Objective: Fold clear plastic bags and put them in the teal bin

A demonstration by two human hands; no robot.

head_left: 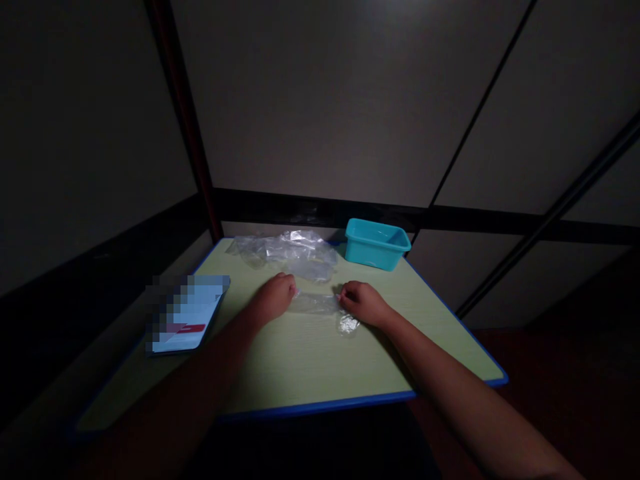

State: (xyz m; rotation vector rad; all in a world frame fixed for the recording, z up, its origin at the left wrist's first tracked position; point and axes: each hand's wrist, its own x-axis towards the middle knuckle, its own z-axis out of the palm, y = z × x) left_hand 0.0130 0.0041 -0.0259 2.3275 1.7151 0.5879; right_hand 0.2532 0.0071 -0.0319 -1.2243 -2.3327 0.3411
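Observation:
A clear plastic bag (316,304) stretches between my two hands, low over the light table (310,373). My left hand (274,296) is closed on its left end, the fingers curled inward. At the other end my right hand (364,303) pinches the plastic with thumb and fingers. Just below the right fingers lies a small round clear item with a shiny, silvery surface (349,325); whether it joins the bag cannot be made out. Behind both hands, a heap of crumpled clear plastic bags (300,252) rests at the back of the table.
A turquoise plastic basket (375,255) stands at the back right of the table. On the left edge lies a flat bluish-white booklet or folder (193,317) with a red patch, partly pixelated. Wall panels (320,100) rise behind the table, which has a blue rim.

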